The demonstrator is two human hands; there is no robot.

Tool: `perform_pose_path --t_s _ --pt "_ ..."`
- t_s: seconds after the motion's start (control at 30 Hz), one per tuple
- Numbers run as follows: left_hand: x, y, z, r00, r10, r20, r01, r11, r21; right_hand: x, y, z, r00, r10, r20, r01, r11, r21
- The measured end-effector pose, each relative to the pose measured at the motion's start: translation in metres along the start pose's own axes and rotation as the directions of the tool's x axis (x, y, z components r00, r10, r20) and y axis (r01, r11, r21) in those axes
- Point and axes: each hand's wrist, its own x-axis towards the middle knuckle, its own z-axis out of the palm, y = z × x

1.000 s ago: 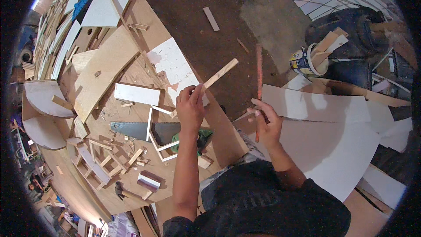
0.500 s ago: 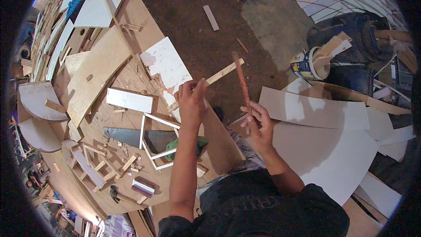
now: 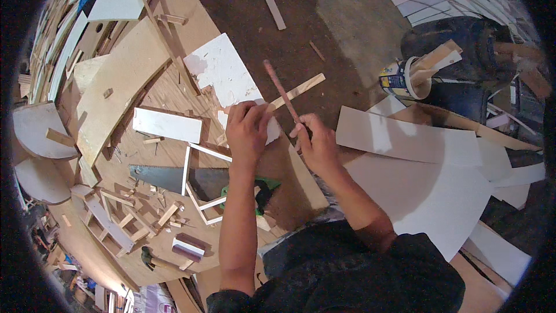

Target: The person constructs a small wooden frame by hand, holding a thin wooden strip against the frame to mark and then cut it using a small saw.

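Note:
My left hand [image 3: 248,133] is closed around a pale wooden stick [image 3: 308,84], which points up and right past the workbench edge. My right hand [image 3: 317,142] grips a long, thin, reddish rod [image 3: 274,77], tilted across that stick; whether the two touch I cannot tell. Beneath my left hand lies a chipped white board [image 3: 217,69]. A handsaw [image 3: 153,175] rests below it, partly under a white hexagonal frame [image 3: 186,171] and beside a green object [image 3: 265,191], largely hidden by my forearm. A small white board [image 3: 167,124] lies left of my left hand.
Wooden offcuts [image 3: 127,220], a hammer [image 3: 149,259] and curved panels [image 3: 37,133] cover the left of the bench [image 3: 307,188]. At right stand a bucket [image 3: 397,78] holding wood pieces and a dark container [image 3: 434,37], with large pale sheets [image 3: 434,203] lower down. The floor [image 3: 347,17] shows beyond.
The rod has swung leftward from nearly upright to lying diagonally across the stick. My right hand has moved up and left, closer to my left hand, its fingers closing round the rod.

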Motion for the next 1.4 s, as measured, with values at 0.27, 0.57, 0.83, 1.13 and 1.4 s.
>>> perform_pose_path --t_s 0.27,0.57,0.83,1.13,1.4 --pt "0.001 -0.001 0.001 0.999 0.016 -0.033 -0.016 1.000 -0.016 0.012 -0.004 0.029 0.947 -0.306 -0.102 0.282 0.938 -0.203" --pt "0.001 -0.001 0.002 0.999 0.001 -0.037 -0.001 1.000 -0.010 0.013 -0.006 0.032 0.973 -0.206 -0.102 0.172 0.947 -0.271" --pt "0.000 -0.004 0.003 1.000 -0.003 -0.025 0.003 1.000 0.012 0.011 -0.005 0.041 0.985 -0.155 -0.078 0.128 0.953 -0.273" --pt "0.002 -0.005 0.003 0.999 0.026 -0.027 -0.026 1.000 -0.007 0.007 -0.007 0.044 0.959 -0.243 -0.148 0.179 0.919 -0.352" --pt "0.003 -0.002 0.003 1.000 -0.013 -0.024 0.013 1.000 -0.006 -0.008 -0.018 0.035 0.984 -0.133 -0.119 0.083 0.929 -0.360"
